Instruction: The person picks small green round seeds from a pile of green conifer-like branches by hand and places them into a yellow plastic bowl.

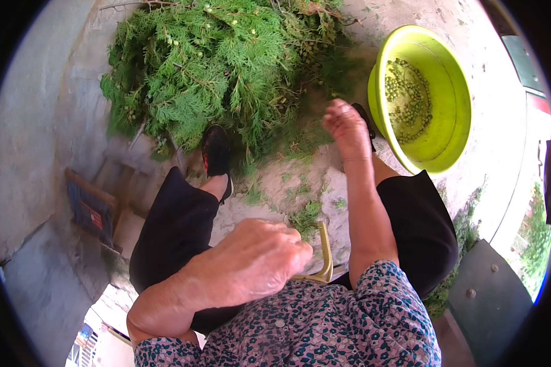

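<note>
My left hand (257,261) is held in front of my torso with its fingers curled; whether something small is inside is hidden. My right hand (346,124) reaches forward between the pile of green conifer branches (229,78) and the yellow-green plastic basin (452,105). Its fingers are bent and slightly blurred, and I cannot tell if they hold anything. Many small round green cones (406,110) lie in the bottom of the basin, which is tilted in view. More pale green cones show among the branches. Below my left hand is part of a yellow plastic seat or frame (326,257).
My shoes, one of them the black shoe (216,149), stand at the edge of the pile. A small wooden stool with a dark cloth cover (89,206) is at the left by the wall (32,114). A metal sheet (489,284) is at the lower right. Leaf scraps litter the rough ground.
</note>
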Available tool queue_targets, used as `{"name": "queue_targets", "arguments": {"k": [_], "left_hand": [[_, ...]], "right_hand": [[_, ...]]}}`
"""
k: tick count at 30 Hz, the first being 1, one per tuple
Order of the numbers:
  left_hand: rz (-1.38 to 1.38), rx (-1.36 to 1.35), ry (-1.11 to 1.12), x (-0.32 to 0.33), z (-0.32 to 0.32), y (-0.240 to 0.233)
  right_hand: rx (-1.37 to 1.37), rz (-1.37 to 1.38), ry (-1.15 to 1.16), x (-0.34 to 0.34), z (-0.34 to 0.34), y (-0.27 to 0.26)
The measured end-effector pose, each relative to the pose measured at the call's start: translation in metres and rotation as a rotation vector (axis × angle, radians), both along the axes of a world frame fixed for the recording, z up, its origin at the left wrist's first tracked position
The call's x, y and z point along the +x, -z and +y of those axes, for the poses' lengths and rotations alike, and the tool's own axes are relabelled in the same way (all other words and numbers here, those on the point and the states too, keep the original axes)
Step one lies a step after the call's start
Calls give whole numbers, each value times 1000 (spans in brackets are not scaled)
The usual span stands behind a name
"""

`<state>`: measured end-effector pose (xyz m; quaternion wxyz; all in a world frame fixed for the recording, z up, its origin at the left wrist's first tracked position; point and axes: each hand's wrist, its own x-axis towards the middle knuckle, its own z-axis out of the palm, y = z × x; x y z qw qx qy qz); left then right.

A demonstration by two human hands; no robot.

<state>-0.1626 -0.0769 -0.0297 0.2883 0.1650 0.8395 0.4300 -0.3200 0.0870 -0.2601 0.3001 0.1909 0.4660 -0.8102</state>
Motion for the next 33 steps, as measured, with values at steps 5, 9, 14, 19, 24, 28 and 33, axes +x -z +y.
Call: {"name": "queue_targets", "arguments": {"k": [5,9,14,19,24,28,33], "left_hand": [[-1,26,9,-5,-5,-3],[15,56,-14,-6,-10,-4],[28,-47,1,-9,-10,-6],[26,-56,-9,-7,-9,-5],[45,-93,23,-11,-12,-6],[17,-111,55,-7,-9,-5],[65,-103,32,-18,-8,-9]], "right_hand": [[250,-253,-218,38,-23,97],[576,-7,-458,40,-49,121],[1095,944,-618,30,-81,134],[1329,1111,-1071,27,-83,130],[1418,974,-1263,45,-28,135],[1459,693,-877,54,-1,130],[1125,893,-444,42,-31,129]]}}
